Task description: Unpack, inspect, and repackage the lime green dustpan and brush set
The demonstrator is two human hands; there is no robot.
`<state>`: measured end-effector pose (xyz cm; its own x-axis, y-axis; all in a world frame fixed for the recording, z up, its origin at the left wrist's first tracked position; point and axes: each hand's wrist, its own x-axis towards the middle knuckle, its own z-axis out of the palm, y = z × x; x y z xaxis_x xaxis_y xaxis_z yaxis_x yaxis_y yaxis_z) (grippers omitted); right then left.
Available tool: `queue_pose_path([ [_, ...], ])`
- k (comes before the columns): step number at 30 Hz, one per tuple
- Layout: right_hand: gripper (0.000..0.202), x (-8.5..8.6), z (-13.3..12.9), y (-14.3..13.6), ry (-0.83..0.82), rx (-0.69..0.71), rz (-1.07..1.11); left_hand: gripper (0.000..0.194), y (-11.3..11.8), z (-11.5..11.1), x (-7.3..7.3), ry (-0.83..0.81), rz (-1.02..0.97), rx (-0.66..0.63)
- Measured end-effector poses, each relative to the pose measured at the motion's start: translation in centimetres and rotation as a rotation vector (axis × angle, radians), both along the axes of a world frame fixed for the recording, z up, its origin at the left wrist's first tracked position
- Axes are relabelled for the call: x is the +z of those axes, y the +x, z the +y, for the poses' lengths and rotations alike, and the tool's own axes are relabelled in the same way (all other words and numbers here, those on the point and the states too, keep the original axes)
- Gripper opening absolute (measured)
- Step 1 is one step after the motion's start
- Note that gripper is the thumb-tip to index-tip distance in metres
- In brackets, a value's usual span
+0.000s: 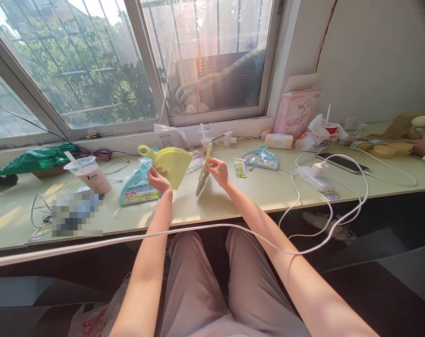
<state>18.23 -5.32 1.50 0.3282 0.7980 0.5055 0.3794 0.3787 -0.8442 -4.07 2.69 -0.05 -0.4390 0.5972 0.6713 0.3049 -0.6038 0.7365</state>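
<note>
A yellow-green dustpan is held up above the table by my left hand, whose fingers are closed on its lower left side. My right hand grips a small yellow-green brush by its handle, bristles pointing down near the tabletop. The dustpan and brush are apart. Behind and left of my left hand lies a teal dustpan set in clear packaging. To the right of my right hand are a green-and-white label card and another packaged teal set.
On the table, a milk tea cup stands left, with a green bag behind. A power strip, phone and pink box are right. A white cable crosses before my forearms.
</note>
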Motion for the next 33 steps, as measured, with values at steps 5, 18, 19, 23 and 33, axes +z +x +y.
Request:
queue_pose_path([
  [5,0.024,-0.1,0.0,0.4,0.05,-0.108,0.006,0.044,1.1,-0.6,-0.2,-0.129,-0.121,0.182],
  [18,0.025,-0.9,0.2,-0.6,0.134,0.073,0.032,0.062,4.4,-4.5,-1.9,0.205,0.592,-0.372],
  [19,0.025,-0.8,0.2,-0.6,0.144,0.086,0.036,0.062,4.5,-4.6,-2.0,0.221,0.627,-0.377],
  [23,0.027,-0.7,0.1,-0.7,0.113,0.102,0.055,0.058,4.8,-4.6,-1.9,0.197,0.631,-0.403],
  [33,0.041,-0.7,0.1,-0.5,0.039,0.135,0.037,0.039,5.0,-5.2,-0.7,0.095,0.53,-0.333],
])
